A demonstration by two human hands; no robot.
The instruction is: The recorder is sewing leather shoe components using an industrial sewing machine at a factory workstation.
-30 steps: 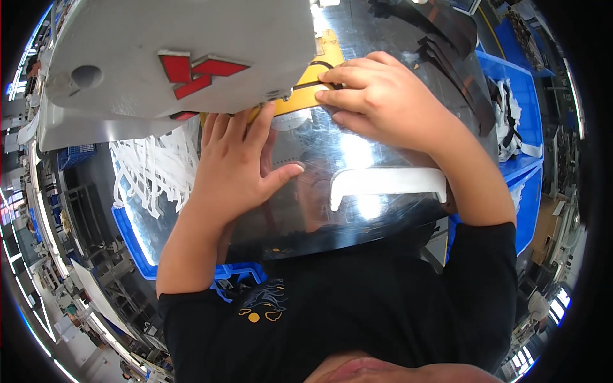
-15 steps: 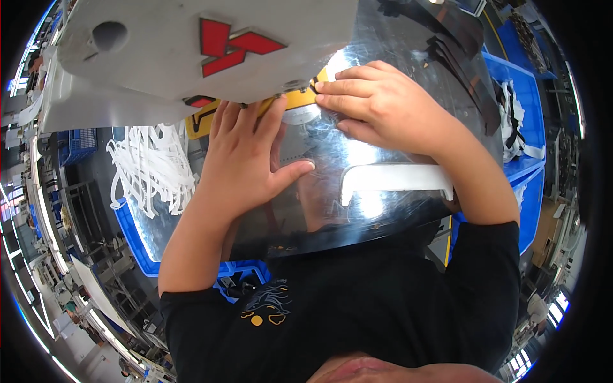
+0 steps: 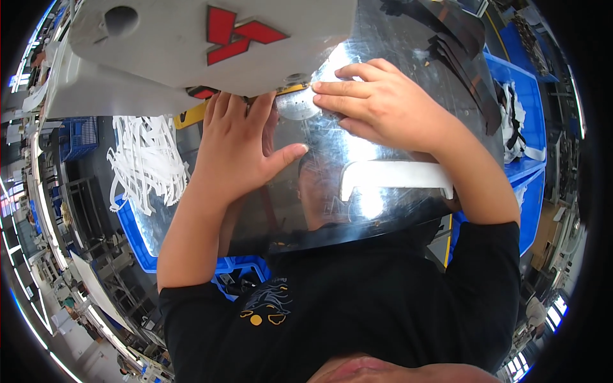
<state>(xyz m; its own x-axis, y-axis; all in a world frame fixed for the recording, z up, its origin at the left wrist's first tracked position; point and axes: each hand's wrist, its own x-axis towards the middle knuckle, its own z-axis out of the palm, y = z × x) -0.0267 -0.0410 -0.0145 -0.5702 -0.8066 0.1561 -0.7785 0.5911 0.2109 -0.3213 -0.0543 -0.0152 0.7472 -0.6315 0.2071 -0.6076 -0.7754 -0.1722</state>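
1. left hand (image 3: pixel 239 150) lies flat, fingers spread & loose, on the shiny mirror-like metal table (image 3: pixel 383 137). its fingertips sit right at the grey sewing machine head w/ a red mark (image 3: pixel 191 38). it grips nothing, just presses down.
2. right hand (image 3: pixel 383 105) has its fingers straight & close together, tips pushing down next to the small round silver plate (image 3: pixel 297 105) under the machine head. not clenched. can't tell if a thin piece lies under the fingers.
3. the work spot is that round plate, between both hands, touching the fingertips.
4. to do it well, i think: keep both hands flat, push slow & even, keep fingertips off to the side of the needle spot.
5. a white plastic bar (image 3: pixel 396 179) sits on the table just below the right wrist.
6. white strips in a heap (image 3: pixel 143 163) lie left, in a blue plastic bin (image 3: pixel 131 223).
7. dark flat strips (image 3: pixel 460 57) are stacked top right, well away. more blue bins (image 3: pixel 530 163) at right.
8. the machine head hides the needle, so it blocks the view there.
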